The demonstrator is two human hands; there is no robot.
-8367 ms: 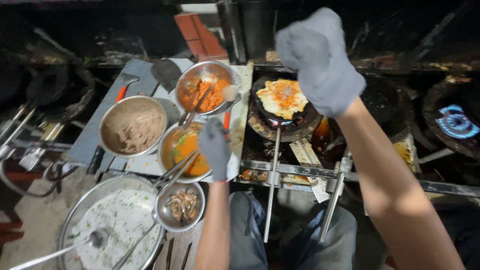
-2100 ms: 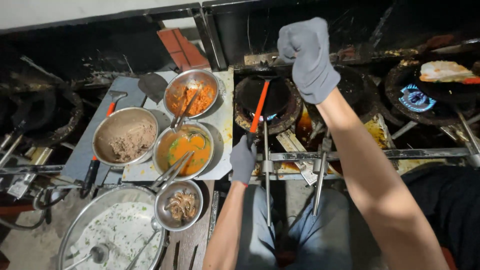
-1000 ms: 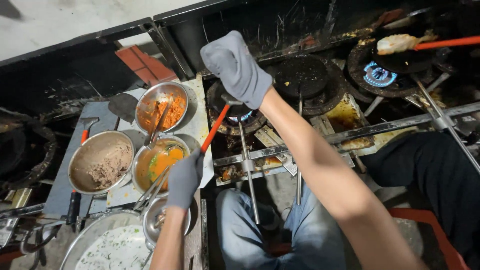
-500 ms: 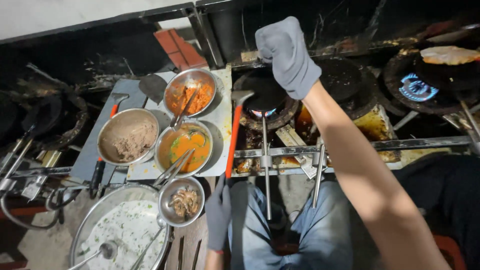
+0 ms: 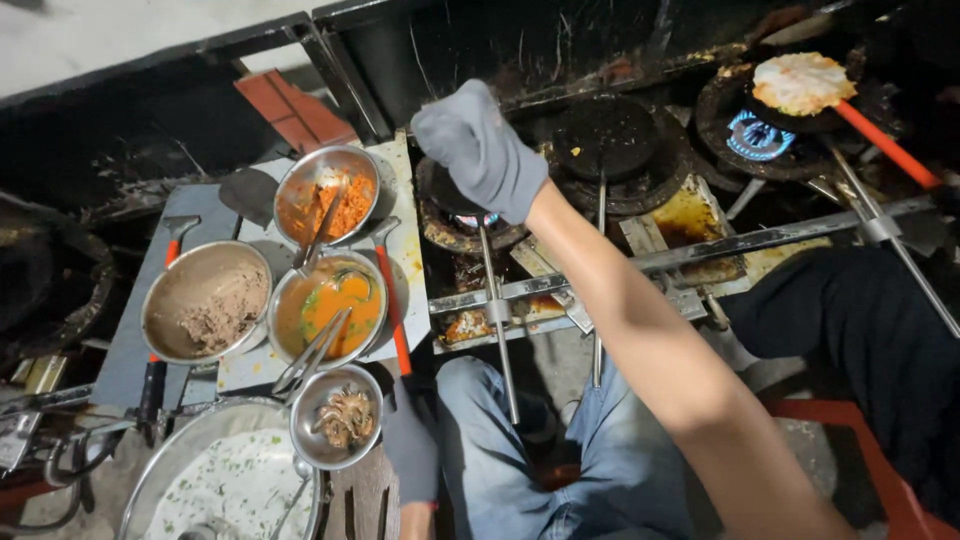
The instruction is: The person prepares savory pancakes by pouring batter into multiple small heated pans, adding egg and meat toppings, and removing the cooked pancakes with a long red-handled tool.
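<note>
Grey-gloved, the right hand [image 5: 480, 150] is clenched over the small burner [image 5: 462, 212], on what I cannot tell. The left hand [image 5: 410, 440] hangs released beside the orange-handled spatula [image 5: 392, 300]. Better to move slowly near that flame.

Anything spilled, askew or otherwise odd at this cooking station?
Yes. Orange-brown residue is spilled and crusted on the tray between the burners and on the ledge below. A red-handled utensil lies loose on the metal board beside the orange sauce bowl. Nothing looks tipped.
</note>
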